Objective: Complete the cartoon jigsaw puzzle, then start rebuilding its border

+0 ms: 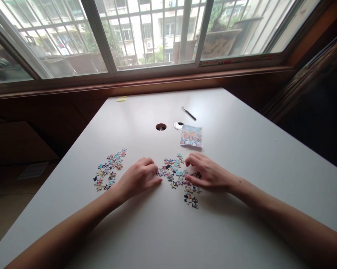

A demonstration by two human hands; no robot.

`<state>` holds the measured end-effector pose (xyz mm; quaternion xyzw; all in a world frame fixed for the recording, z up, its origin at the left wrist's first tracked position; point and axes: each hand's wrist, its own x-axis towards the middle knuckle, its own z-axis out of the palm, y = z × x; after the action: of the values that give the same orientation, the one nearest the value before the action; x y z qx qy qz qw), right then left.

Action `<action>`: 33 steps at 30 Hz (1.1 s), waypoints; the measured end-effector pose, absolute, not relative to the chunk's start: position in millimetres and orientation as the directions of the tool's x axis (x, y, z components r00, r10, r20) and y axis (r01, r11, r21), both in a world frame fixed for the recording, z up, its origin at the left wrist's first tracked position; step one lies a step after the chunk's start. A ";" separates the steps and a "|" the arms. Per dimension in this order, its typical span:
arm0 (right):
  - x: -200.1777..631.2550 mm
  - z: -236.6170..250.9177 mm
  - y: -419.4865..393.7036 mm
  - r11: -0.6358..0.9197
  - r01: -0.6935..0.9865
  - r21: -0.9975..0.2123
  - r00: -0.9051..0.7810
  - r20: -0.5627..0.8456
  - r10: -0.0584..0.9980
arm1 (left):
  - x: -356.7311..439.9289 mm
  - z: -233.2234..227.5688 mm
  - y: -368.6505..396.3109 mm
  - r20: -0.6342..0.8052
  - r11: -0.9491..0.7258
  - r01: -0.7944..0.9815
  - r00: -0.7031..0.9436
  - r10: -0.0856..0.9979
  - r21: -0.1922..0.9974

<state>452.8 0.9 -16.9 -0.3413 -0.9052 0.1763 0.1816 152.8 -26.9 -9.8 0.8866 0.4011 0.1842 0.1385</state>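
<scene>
Loose jigsaw puzzle pieces (172, 169) lie in a spread pile on the white table, between my two hands. At the pile's left edge is my left hand (141, 175), fingers bent and thumb apart from them; its fingertips are close to or touching the outer pieces. My right hand (203, 172) arches over the pile's right side, thumb and fingers apart, hiding some pieces under the palm. No piece shows lifted in either hand. A second group of puzzle pieces (109, 168) lies left of my left wrist.
Beyond my right hand lies a printed picture sheet or packet (191, 136). Behind it are a pen (189, 113) and a round silver grommet cover (178, 126), beside a round hole (161, 127) in the table (146, 231). A yellow strip (121, 99) is at the far edge, below barred windows.
</scene>
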 end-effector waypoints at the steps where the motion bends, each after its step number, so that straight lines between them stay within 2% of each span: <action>1: 454.3 -16.0 1.5 0.721 0.546 -0.426 -0.729 0.184 0.660 | 153.2 -11.8 -25.2 0.225 -0.632 0.653 0.600 0.768 0.417; 4: 455.2 -17.0 4.2 0.755 0.523 -0.396 -0.780 0.136 0.611 | 148.8 -16.5 -22.0 0.237 -0.601 0.610 0.573 0.784 0.516; 6: 454.6 -19.1 6.0 0.743 0.536 -0.401 -0.770 0.131 0.625 | 145.7 -18.2 -21.6 0.233 -0.584 0.585 0.565 0.791 0.563; 9: 455.9 -17.8 7.0 0.708 0.558 -0.432 -0.744 0.118 0.658 | 144.3 -19.2 -23.0 0.233 -0.571 0.572 0.557 0.797 0.589; 11: 458.5 -11.8 5.4 0.710 0.543 -0.447 -0.767 0.079 0.637 | 145.2 -20.1 -24.5 0.249 -0.574 0.572 0.547 0.799 0.586; 14: 461.1 0.1 0.3 0.742 0.514 -0.430 -0.821 0.002 0.570 | 147.4 -22.8 -26.8 0.302 -0.604 0.569 0.539 0.786 0.558; 17: 458.3 4.4 -5.2 0.752 0.531 -0.392 -0.825 -0.036 0.564 | 149.2 -25.0 -28.4 0.364 -0.689 0.518 0.596 0.716 0.506; 20: 452.1 -2.3 -8.2 0.750 0.548 -0.371 -0.804 0.013 0.594 | 150.1 -25.3 -29.4 0.402 -0.773 0.447 0.671 0.623 0.451; 25: 449.7 -11.5 -7.9 0.751 0.525 -0.400 -0.787 0.108 0.607 | 149.6 -24.9 -34.9 0.433 -0.831 0.431 0.712 0.553 0.351; 33: 459.2 -5.7 -2.1 0.784 0.472 -0.402 -0.808 0.157 0.567 | 158.8 -21.2 -54.5 0.378 -0.920 0.292 0.846 0.376 0.260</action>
<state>459.2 -2.1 -5.7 -0.2781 -0.9347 0.1748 0.1361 158.8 -54.5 -21.2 0.9559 0.1747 0.2155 0.0965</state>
